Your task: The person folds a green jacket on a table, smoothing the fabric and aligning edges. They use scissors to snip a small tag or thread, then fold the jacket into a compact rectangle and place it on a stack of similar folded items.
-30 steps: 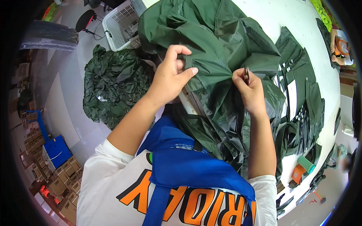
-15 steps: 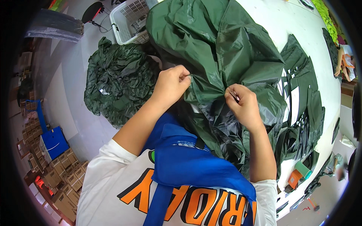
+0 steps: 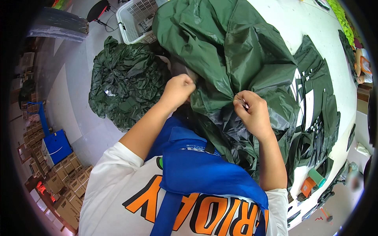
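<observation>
A large dark green shiny garment [image 3: 220, 51] lies bunched on the white table [image 3: 315, 27] in front of me. My left hand [image 3: 179, 89] is closed on a fold of it at its near edge. My right hand [image 3: 252, 112] pinches the same fabric a little to the right, with a small metal tool tip showing between its fingers. The cloth is gathered into a tight ridge between the two hands. A blue apron [image 3: 201, 169] hangs over my white shirt below.
A heap of more dark green garments [image 3: 126, 78] lies on the floor at the left. A white plastic basket [image 3: 138, 19] stands behind it. Flat green pieces with white cards [image 3: 315, 106] lie on the table's right. Cardboard boxes [image 3: 55, 185] and a blue box [image 3: 55, 143] stand at the far left.
Both hands have drawn closer to my body and closed into fists on the fabric. The left hand's fingers were spread a second ago.
</observation>
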A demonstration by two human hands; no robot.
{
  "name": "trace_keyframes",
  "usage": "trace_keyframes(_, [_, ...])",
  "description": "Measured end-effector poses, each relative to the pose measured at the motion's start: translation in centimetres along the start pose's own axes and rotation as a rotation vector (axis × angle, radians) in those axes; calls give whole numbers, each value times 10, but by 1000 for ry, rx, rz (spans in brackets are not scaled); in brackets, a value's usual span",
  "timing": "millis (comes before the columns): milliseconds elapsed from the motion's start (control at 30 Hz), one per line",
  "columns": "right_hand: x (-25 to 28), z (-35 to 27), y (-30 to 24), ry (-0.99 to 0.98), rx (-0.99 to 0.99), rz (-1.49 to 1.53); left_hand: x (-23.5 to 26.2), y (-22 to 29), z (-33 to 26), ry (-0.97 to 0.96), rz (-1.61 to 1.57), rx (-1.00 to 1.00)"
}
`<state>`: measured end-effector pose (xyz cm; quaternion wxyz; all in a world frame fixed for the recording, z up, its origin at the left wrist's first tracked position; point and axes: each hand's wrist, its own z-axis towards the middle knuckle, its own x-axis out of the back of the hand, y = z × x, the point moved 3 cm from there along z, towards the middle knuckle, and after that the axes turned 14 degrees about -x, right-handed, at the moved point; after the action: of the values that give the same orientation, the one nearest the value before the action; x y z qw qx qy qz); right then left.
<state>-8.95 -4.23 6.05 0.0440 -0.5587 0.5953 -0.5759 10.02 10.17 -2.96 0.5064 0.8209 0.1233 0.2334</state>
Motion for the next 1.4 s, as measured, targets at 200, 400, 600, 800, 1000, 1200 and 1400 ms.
trace_keyframes(200, [-9, 10, 28, 36, -15, 121, 1, 67, -18, 183, -904, -381])
trace_keyframes(400, [34, -6, -27, 203, 105, 258, -25, 125, -24, 10, -435, -719])
trace_keyframes(600, [18, -5, -21, 297, 79, 197, -42, 137, -26, 1, 73, -754])
trace_keyframes(800, [11, -6, -19, 262, 107, 236, -32, 139, -22, -3, 183, -741])
trace_keyframes(1000, [12, -4, -13, 187, 70, 296, -31, 160, -29, 95, 667, -1147])
trace_keyframes(1200, [36, -7, 1, -197, -97, 749, -37, 167, -20, -14, 407, -1261])
trace_keyframes(1400, [66, -26, 5, -171, -155, 743, -59, 166, -33, -68, 399, -1335])
